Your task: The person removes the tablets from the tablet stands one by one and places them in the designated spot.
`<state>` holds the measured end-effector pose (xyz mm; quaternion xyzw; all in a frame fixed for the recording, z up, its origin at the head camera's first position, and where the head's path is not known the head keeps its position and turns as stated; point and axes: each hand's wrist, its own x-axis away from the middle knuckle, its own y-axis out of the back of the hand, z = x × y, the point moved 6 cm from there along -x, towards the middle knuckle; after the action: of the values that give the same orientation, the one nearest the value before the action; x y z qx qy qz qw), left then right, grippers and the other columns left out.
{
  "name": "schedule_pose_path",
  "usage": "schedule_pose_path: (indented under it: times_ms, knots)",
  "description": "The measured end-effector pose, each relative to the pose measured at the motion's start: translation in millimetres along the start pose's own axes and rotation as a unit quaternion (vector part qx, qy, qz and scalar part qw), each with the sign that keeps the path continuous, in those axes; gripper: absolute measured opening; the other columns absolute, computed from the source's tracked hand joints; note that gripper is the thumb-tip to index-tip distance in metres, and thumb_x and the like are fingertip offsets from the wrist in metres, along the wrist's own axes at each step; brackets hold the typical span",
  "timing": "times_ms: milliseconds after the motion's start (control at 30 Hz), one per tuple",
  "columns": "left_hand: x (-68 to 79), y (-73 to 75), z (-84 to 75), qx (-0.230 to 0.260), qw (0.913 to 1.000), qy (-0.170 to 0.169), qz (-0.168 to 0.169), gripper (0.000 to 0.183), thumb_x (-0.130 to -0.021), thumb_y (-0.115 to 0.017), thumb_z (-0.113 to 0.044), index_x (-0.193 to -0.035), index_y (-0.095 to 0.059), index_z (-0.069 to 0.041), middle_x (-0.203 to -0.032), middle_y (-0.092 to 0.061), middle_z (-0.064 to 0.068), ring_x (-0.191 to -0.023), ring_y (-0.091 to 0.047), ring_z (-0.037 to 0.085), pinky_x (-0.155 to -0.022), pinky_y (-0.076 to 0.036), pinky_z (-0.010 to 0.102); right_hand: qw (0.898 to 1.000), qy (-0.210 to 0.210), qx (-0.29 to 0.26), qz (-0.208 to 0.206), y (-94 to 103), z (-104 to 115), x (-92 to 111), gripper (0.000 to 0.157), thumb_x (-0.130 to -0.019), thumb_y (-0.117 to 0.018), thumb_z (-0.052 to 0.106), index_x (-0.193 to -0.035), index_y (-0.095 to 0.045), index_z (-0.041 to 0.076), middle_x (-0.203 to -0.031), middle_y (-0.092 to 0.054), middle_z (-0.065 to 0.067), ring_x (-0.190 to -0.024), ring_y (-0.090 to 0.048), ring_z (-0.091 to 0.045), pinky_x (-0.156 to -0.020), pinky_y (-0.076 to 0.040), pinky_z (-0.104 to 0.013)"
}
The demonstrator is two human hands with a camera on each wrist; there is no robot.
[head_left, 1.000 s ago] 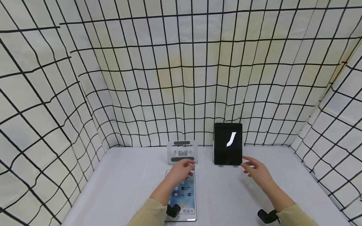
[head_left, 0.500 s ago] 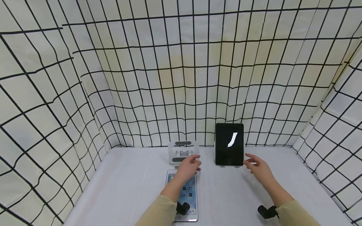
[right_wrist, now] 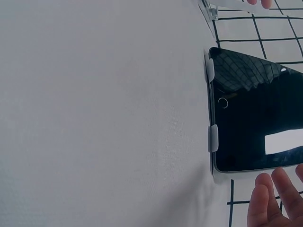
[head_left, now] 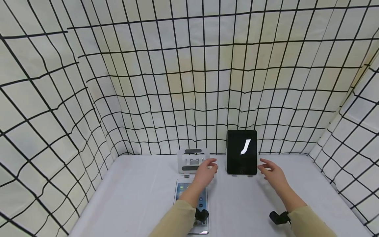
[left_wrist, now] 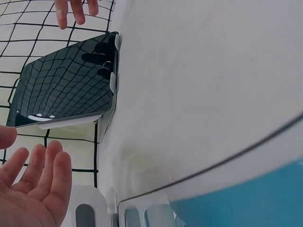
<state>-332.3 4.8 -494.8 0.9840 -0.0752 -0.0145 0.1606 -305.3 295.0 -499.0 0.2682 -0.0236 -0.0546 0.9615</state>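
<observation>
A black-screened tablet (head_left: pixel 241 153) leans upright on a white stand, whose two small front tabs (right_wrist: pixel 213 138) hold its bottom edge. My right hand (head_left: pixel 273 173) hovers beside the tablet's right edge, fingers loosely bent, with nothing in it. To the left of the tablet, my left hand (head_left: pixel 205 171) is in the air with relaxed fingers, in front of a second white stand (head_left: pixel 180 162) with grey pads. Under my left forearm lies a white tablet (head_left: pixel 177 192) with a lit blue home screen, partly covered by the arm. In the left wrist view, the left palm (left_wrist: pixel 35 198) holds nothing.
A white cloth (head_left: pixel 133 197) covers the table. White walls with a black grid (head_left: pixel 165 98) rise at the back and both sides. A small black wrist camera (head_left: pixel 202 214) sits on the left wrist, another (head_left: pixel 279 217) on the right.
My left hand has moved right, from over the top of the white tablet toward the black-screened one. The right hand has shifted slightly up along that tablet's edge. The head view has turned slightly left.
</observation>
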Motion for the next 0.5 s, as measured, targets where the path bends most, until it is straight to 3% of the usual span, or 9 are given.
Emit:
schedule_pose_path:
  times_ms: [500]
  knots:
    - [-22.9, -18.5, -17.8, -0.042, 0.999, -0.01, -0.009, 0.038, -0.098, -0.06, -0.025, -0.134, -0.06, -0.015, -0.11, -0.066, -0.001, -0.087, -0.066, 0.009, -0.069, -0.049, 0.029, 1.0, -0.019, 0.003, -0.014, 5.5, -4, -17, 0.058, -0.102, -0.056, 0.031, -0.151, -0.039, 0.007, -0.136, -0.051, -0.026, -0.117, -0.056, -0.038, -0.084, -0.055, -0.04]
